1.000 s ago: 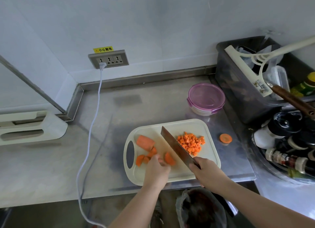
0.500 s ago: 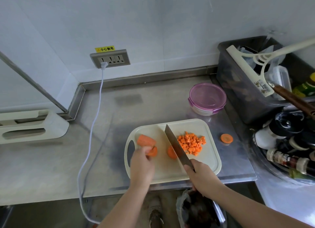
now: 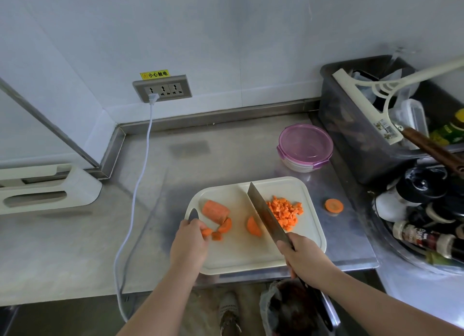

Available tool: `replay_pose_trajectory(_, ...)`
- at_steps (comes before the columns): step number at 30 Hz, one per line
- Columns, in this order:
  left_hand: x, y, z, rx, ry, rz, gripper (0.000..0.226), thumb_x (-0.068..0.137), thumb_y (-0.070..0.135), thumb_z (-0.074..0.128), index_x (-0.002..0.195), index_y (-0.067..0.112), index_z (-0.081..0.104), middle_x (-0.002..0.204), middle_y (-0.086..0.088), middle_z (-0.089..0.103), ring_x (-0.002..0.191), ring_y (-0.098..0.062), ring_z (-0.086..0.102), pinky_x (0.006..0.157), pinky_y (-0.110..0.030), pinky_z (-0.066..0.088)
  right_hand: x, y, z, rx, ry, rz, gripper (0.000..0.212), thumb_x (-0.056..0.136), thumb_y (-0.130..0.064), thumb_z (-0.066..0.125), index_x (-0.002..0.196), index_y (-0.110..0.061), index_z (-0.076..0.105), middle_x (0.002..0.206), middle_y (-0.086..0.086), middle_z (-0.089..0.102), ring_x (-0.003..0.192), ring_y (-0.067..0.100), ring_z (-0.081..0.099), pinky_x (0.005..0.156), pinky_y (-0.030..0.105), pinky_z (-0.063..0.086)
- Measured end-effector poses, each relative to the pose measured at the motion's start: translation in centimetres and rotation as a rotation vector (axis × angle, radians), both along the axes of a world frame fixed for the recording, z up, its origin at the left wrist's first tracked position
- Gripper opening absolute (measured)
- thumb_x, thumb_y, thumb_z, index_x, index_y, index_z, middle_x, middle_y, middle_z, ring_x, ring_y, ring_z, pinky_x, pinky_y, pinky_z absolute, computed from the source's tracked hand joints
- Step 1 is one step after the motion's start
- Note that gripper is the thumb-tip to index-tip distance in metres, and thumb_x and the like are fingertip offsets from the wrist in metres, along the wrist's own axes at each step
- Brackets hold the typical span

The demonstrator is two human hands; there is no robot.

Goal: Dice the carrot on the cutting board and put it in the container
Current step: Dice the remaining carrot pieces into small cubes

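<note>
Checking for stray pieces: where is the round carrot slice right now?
Head view: the round carrot slice lies on the steel counter, just right of the cutting board, apart from it, with the pink-lidded container behind.

Brushed steel counter (image 3: 226,147); matt plastic cutting board (image 3: 251,255); glossy metal knife (image 3: 266,212)

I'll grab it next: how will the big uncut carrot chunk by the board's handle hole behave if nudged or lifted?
The carrot chunk lies on its rounded side, so a nudge would probably roll it across the cutting board. It looks thick and solid, likely stiff and fairly heavy for its size.
</note>
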State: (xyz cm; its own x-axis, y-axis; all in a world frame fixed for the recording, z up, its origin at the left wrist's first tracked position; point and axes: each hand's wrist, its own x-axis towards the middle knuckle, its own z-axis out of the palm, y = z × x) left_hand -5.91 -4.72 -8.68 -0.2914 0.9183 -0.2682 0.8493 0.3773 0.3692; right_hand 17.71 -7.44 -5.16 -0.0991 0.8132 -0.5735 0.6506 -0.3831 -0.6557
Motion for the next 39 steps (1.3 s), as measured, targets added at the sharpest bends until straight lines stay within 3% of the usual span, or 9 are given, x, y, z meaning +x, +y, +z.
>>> replay_pose_trajectory(4, 1.3, 0.2, 0.5, 0.093, 0.130, -0.118, 0.022, 0.088, 0.038, 0.060, 0.108, 0.028, 0.062, 0.121, 0.006, 0.051, 0.110, -0.017, 0.054, 0.084, -0.029, 0.045, 0.1, 0.0, 0.0, -0.011, 0.002, -0.011, 0.018, 0.102, -0.030, 0.040, 0.092, -0.019, 0.050, 0.070, 0.004, 0.059, 0.052, 0.010, 0.054, 0.053, 0.021, 0.048)
replay_pose_trajectory(8, 2.6, 0.9, 0.4, 0.017, 0.274, -0.219, 0.030, 0.091, 0.046, 0.054, 0.113, 0.028, 0.060, 0.121, 0.006, 0.053, 0.131, -0.019, 0.040, 0.097, -0.030, 0.036, 0.0, -0.1, 0.0, -0.012, 0.003, -0.005, 0.018, 0.102, -0.031, 0.040, 0.094, -0.018, 0.051, 0.071, 0.003, 0.058, 0.053, 0.009, 0.054, 0.053, 0.020, 0.049)
replay_pose_trajectory(16, 2.5, 0.8, 0.3, 0.111, 0.357, -0.369, 0.028, 0.094, 0.042, 0.045, 0.106, 0.028, 0.065, 0.110, 0.008, 0.059, 0.105, -0.016, 0.055, 0.086, -0.028, 0.037, 0.1, -0.3, 0.3, -0.008, -0.012, 0.021, 0.020, 0.102, -0.030, 0.039, 0.091, -0.018, 0.050, 0.064, 0.002, 0.055, 0.042, 0.005, 0.049, 0.046, 0.017, 0.043)
replay_pose_trajectory(21, 2.0, 1.0, 0.2, 0.247, 0.217, -0.434, 0.019, 0.089, 0.022, 0.056, 0.100, 0.018, 0.071, 0.103, 0.004, 0.061, 0.082, -0.029, 0.060, 0.066, -0.030, 0.042, 0.1, -0.2, 0.4, -0.011, -0.006, 0.015, 0.020, 0.102, -0.030, 0.039, 0.086, -0.020, 0.047, 0.066, 0.002, 0.055, 0.046, 0.008, 0.050, 0.047, 0.018, 0.044)
replay_pose_trajectory(26, 4.1, 1.4, 0.8, 0.393, -0.046, -0.579, 0.010, 0.086, 0.015, 0.063, 0.091, 0.018, 0.071, 0.090, 0.008, 0.062, 0.061, -0.014, 0.061, 0.050, -0.030, 0.049, 0.0, -0.2, 0.6, -0.024, 0.015, 0.005, 0.020, 0.102, -0.029, 0.039, 0.088, -0.018, 0.049, 0.065, 0.002, 0.055, 0.043, 0.006, 0.048, 0.046, 0.016, 0.042)
replay_pose_trajectory(31, 4.9, 2.2, 0.2, 0.324, -0.030, -0.691, 0.016, 0.093, 0.017, 0.056, 0.103, 0.018, 0.069, 0.104, 0.009, 0.062, 0.078, -0.011, 0.063, 0.063, -0.025, 0.050, 0.0, -0.2, 0.7, -0.031, 0.030, -0.005, 0.019, 0.102, -0.029, 0.040, 0.089, -0.019, 0.050, 0.066, 0.002, 0.054, 0.043, 0.006, 0.047, 0.045, 0.016, 0.041)
replay_pose_trajectory(34, 4.8, 2.4, -0.5, 0.287, -0.047, -0.686, 0.018, 0.091, 0.009, 0.056, 0.101, 0.016, 0.069, 0.104, 0.005, 0.061, 0.082, -0.017, 0.064, 0.062, -0.028, 0.049, -0.1, -0.2, 0.8, -0.024, 0.020, 0.003, 0.020, 0.102, -0.029, 0.039, 0.090, -0.017, 0.050, 0.066, 0.002, 0.054, 0.044, 0.006, 0.047, 0.045, 0.015, 0.041)
replay_pose_trajectory(36, 4.9, 2.4, -0.6, 0.259, -0.072, -0.608, 0.023, 0.092, 0.007, 0.053, 0.110, 0.016, 0.066, 0.111, 0.005, 0.058, 0.088, -0.019, 0.064, 0.068, -0.027, 0.048, 0.0, -0.3, 0.7, -0.024, 0.020, 0.002, 0.020, 0.102, -0.029, 0.039, 0.094, -0.016, 0.051, 0.066, 0.001, 0.053, 0.043, 0.005, 0.047, 0.045, 0.015, 0.040)
replay_pose_trajectory(39, 5.4, 1.8, -0.2, 0.187, -0.158, -0.323, 0.032, 0.093, 0.010, 0.054, 0.125, 0.018, 0.058, 0.119, 0.003, 0.059, 0.103, -0.016, 0.060, 0.084, -0.022, 0.045, -0.1, -0.4, 0.4, -0.010, 0.004, 0.004, 0.020, 0.102, -0.029, 0.039, 0.096, -0.016, 0.052, 0.065, 0.001, 0.052, 0.046, 0.007, 0.048, 0.044, 0.016, 0.040)
